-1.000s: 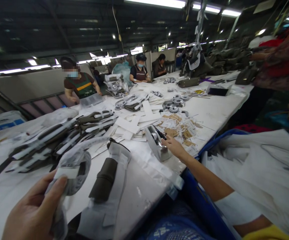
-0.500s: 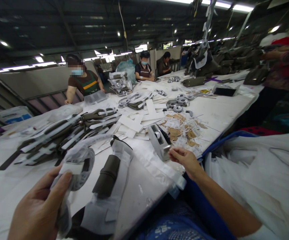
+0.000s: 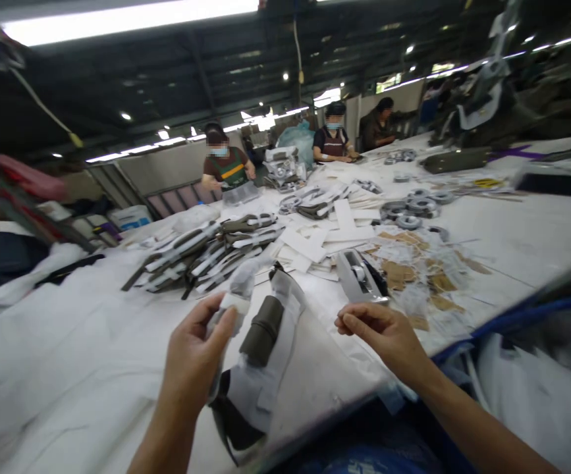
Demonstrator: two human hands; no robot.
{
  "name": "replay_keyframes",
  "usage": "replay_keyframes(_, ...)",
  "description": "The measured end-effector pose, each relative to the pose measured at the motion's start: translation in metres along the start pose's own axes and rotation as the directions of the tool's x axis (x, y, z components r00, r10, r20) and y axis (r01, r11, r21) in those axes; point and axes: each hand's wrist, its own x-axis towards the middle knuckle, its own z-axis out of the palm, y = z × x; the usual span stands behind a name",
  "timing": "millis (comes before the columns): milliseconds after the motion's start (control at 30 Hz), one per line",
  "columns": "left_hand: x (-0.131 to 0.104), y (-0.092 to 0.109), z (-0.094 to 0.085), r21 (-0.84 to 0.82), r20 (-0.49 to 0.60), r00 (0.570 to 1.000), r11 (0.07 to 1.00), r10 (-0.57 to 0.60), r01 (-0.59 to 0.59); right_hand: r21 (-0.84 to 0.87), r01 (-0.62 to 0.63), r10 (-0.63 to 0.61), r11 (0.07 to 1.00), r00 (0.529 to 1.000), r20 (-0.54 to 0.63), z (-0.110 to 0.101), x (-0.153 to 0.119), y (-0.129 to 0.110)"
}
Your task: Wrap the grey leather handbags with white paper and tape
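My left hand [image 3: 193, 349] grips a coiled strap wrapped in translucent film [image 3: 242, 280], thumb on a white band around it. My right hand [image 3: 388, 336] is closed in a pinch just in front of the grey tape dispenser [image 3: 352, 276]; anything between its fingertips is too small to make out. Between the hands, a dark olive strap-like piece [image 3: 264, 329] lies on the table, partly wrapped in white sheeting.
Wrapped olive pieces [image 3: 206, 253] are heaped beyond my left hand. White cards [image 3: 307, 243], wrapped coils [image 3: 413, 209] and brown tags [image 3: 401, 273] cover the middle and right. Several co-workers sit across the table [image 3: 502, 230]. A blue-rimmed container of white sheets [image 3: 537, 388] stands right.
The camera view has turned left. My right hand has come away from the dispenser's front toward my left hand, still pinched. My left hand keeps hold of the wrapped coiled strap.
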Motion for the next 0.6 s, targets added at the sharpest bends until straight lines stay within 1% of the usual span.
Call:
replay_keyframes(67,-0.001,0.0,0.003,0.048,0.025,0.998,0.997,0.052,-0.053,0.0,0.072,-0.071,0.997,0.984,0.162,0.026,0.006,-0.019)
replay_keyframes(133,-0.002,0.002,0.005,0.08,0.035,0.995,0.992,0.09,-0.093,0.022,0.131,-0.131,0.991,0.949,0.285,0.05,0.013,-0.034)
replay_keyframes(167,-0.003,0.004,0.006,0.088,0.037,0.993,0.99,0.111,-0.114,0.036,0.15,-0.153,0.988,0.934,0.323,0.062,0.017,-0.04)
replay_keyframes(233,-0.005,0.007,0.008,0.097,0.047,0.988,0.984,0.146,-0.15,0.058,0.163,-0.173,0.985,0.918,0.358,0.084,0.024,-0.048)
replay_keyframes(300,-0.007,0.009,0.008,0.1,0.053,0.986,0.981,0.161,-0.165,0.055,0.151,-0.161,0.987,0.922,0.351,0.1,0.032,-0.05)
replay_keyframes(367,-0.008,0.01,0.008,0.089,0.056,0.985,0.982,0.162,-0.167,0.02,0.13,-0.129,0.991,0.935,0.329,0.111,0.04,-0.049)
replay_keyframes(433,-0.008,0.01,0.007,0.058,0.063,0.985,0.985,0.159,-0.163,-0.025,0.125,-0.11,0.992,0.941,0.32,0.115,0.044,-0.047)
replay_keyframes(500,-0.007,0.009,0.006,0.034,0.074,0.984,0.986,0.159,-0.162,-0.058,0.151,-0.123,0.987,0.933,0.338,0.114,0.046,-0.046)
replay_keyframes(600,-0.005,0.008,0.005,0.042,0.076,0.985,0.986,0.158,-0.161,-0.09,0.211,-0.16,0.973,0.906,0.391,0.109,0.044,-0.047)
